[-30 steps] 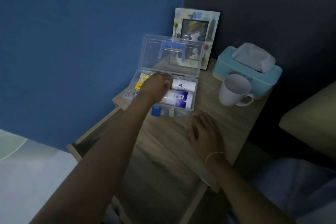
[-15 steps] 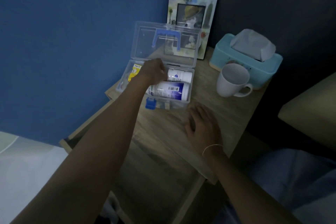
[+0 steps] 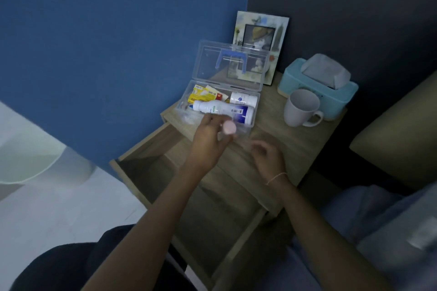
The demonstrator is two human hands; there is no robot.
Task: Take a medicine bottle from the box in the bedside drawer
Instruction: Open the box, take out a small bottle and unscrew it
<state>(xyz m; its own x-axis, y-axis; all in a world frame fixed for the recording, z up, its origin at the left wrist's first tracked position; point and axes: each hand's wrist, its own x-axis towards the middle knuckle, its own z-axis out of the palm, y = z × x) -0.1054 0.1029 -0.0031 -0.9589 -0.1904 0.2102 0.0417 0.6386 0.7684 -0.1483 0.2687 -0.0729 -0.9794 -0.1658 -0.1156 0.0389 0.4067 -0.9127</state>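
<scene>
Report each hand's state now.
Left hand: closed on a small pink bottle.
Right hand: empty, fingers loosely curled.

The clear plastic box (image 3: 246, 123) stands open on the bedside table, its lid with a blue handle upright at 12 o'clock. Inside, a white medicine bottle (image 3: 223, 111) with a blue label lies on its side. A small pink-capped bottle (image 3: 229, 128), blurred, is at the box's 6 o'clock edge. The wooden drawer (image 3: 142, 186) is pulled open at 7 o'clock.

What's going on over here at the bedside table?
A person is going through a clear plastic box that sits open on the nightstand, above an open drawer. Their left hand holds a small pale object just in front of the box; the right hand hovers nearby. Two bottles lie inside.
</scene>
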